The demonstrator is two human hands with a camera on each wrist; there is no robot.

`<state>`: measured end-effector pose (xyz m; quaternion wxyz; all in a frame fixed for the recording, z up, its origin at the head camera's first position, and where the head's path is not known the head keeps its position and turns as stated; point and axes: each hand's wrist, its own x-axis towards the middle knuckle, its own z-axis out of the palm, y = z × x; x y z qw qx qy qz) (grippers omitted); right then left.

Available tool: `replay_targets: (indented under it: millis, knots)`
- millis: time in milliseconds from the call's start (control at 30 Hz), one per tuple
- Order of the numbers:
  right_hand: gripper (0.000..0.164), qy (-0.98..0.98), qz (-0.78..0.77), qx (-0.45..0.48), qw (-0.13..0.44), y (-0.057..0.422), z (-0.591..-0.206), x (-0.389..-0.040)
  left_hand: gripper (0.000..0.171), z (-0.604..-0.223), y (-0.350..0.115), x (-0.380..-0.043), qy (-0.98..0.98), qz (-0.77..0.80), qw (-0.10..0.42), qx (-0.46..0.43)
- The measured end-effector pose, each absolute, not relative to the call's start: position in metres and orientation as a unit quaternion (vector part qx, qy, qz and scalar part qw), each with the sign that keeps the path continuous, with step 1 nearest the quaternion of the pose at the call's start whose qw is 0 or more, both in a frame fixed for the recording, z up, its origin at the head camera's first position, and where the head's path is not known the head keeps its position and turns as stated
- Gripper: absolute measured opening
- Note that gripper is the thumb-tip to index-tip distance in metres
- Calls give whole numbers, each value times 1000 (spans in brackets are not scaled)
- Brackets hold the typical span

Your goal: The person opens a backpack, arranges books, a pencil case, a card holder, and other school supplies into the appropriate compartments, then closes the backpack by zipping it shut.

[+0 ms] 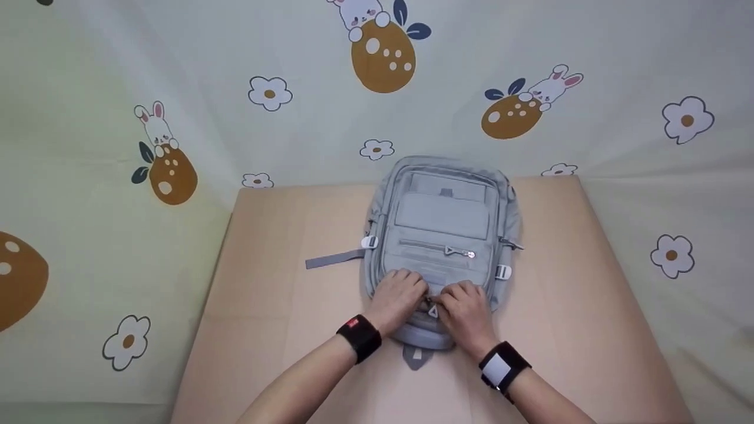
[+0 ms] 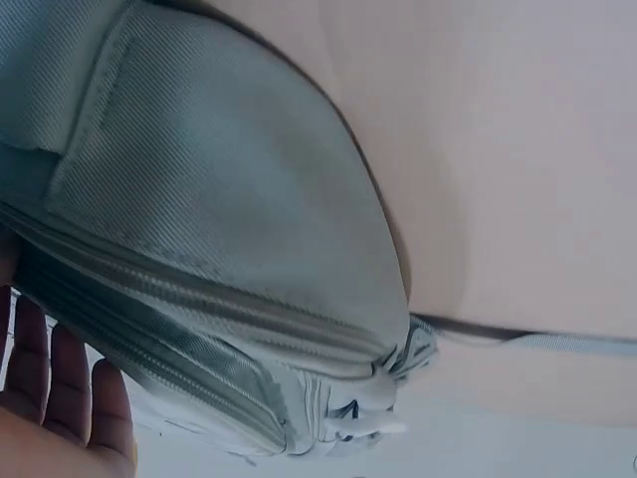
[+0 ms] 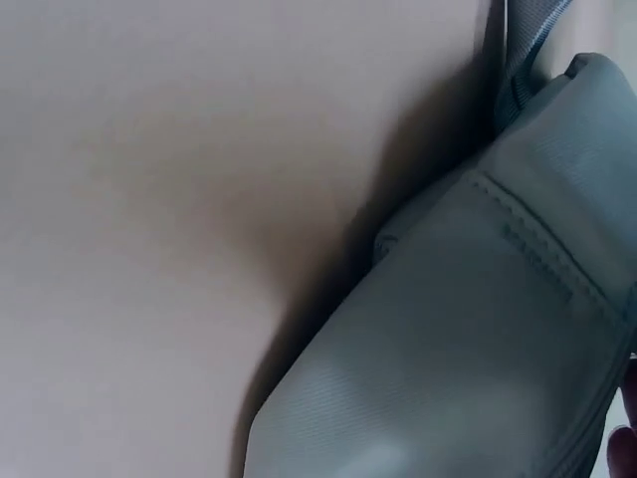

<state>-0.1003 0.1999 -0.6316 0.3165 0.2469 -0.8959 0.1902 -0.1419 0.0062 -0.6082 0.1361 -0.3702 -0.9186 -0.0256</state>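
A grey backpack (image 1: 443, 215) lies on its back with its front panel up. My left hand (image 1: 397, 299) bends its fingers over the lower front of the bag, fingertips at the lower pocket's zipper. Opposite it, my right hand (image 1: 468, 312) pinches at the same zipper, thumb and forefinger close together. Between the hands hangs a triangular zipper pull (image 1: 434, 310). In the left wrist view, the left fingers (image 2: 68, 383) curl beside the bag's side, where long zipper tracks (image 2: 214, 304) run. Only right fingertips (image 3: 623, 453) show in the right wrist view, past the bag's lower side.
The backpack rests on a tan tabletop (image 1: 283, 318). A loose grey strap (image 1: 334, 259) sticks out left, and a grey tab (image 1: 417, 357) extends below the bag. Another zipper (image 1: 424, 245) crosses the front panel. A patterned cloth (image 1: 318, 135) hangs behind and beside the table.
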Motion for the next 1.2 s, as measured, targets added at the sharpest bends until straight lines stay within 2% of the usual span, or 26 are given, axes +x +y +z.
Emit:
replay_targets:
  millis: [200, 367, 633, 833, 1033, 1200]
  knots:
    - [14, -900, 212, 225, 307, 214, -628, -95, 7, -605, 4, -145, -913, -7, 141, -383]
    - [13, -902, 224, 205, 307, 243, -630, -85, 6, -605, 4, -147, -911, -16, 138, -388]
    - [22, -924, 222, 142, 277, 282, -627, -80, 6, -604, 6, -149, -909, -13, 133, -395]
    - [20, -931, 231, 122, 254, 287, -623, -80, 21, -595, 31, -144, -900, -49, 122, -415]
    - [18, -933, 240, 105, 246, 284, -620, -78, 29, -591, 71, -141, -887, -55, 146, -434]
    - [18, -935, 237, 110, 241, 283, -616, -78, 17, -593, 91, -141, -897, -13, 161, -412]
